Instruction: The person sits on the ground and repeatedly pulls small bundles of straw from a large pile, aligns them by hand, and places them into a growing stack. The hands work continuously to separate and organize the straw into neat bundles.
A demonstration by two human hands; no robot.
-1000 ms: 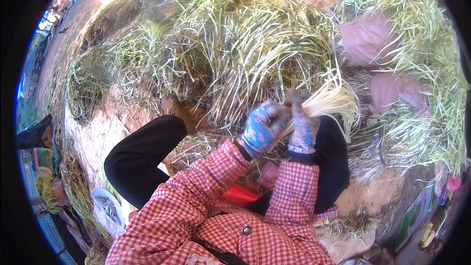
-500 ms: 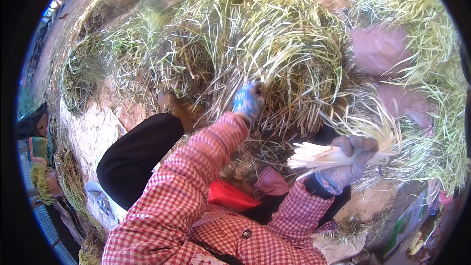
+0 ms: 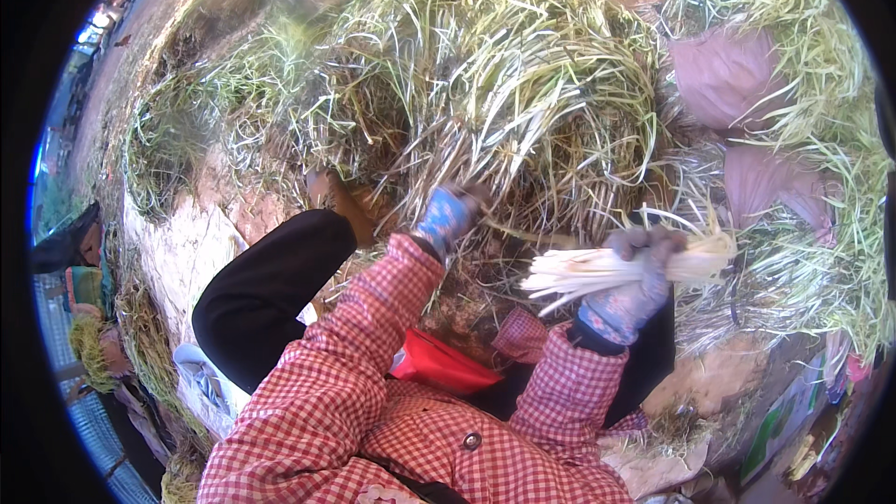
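Note:
In my right hand point(image 3: 630, 285), gloved in patterned fabric, is a bundle of long pale stalks point(image 3: 583, 273) that look like garlic chives. The fingers wrap round it, with the white ends to the left and leafy ends to the right. My left hand point(image 3: 450, 217), in a blue patterned glove, is closed at the near edge of a large heap of the same stalks point(image 3: 551, 84). A thin stalk point(image 3: 523, 234) runs from its fingertips toward the bundle. The fingertips are dark and partly blurred against the heap.
More loose green stalks point(image 3: 821, 131) lie along the right, beside pinkish cloth point(image 3: 723, 79). My bent leg in black point(image 3: 266, 294) is at the left, over a pale sheet point(image 3: 182, 247). A red item point(image 3: 443, 364) rests by my lap.
My left hand has drawn back from the heap toward my body and a little left, trailing a stalk. My right hand has shifted left and slightly up with the bundle.

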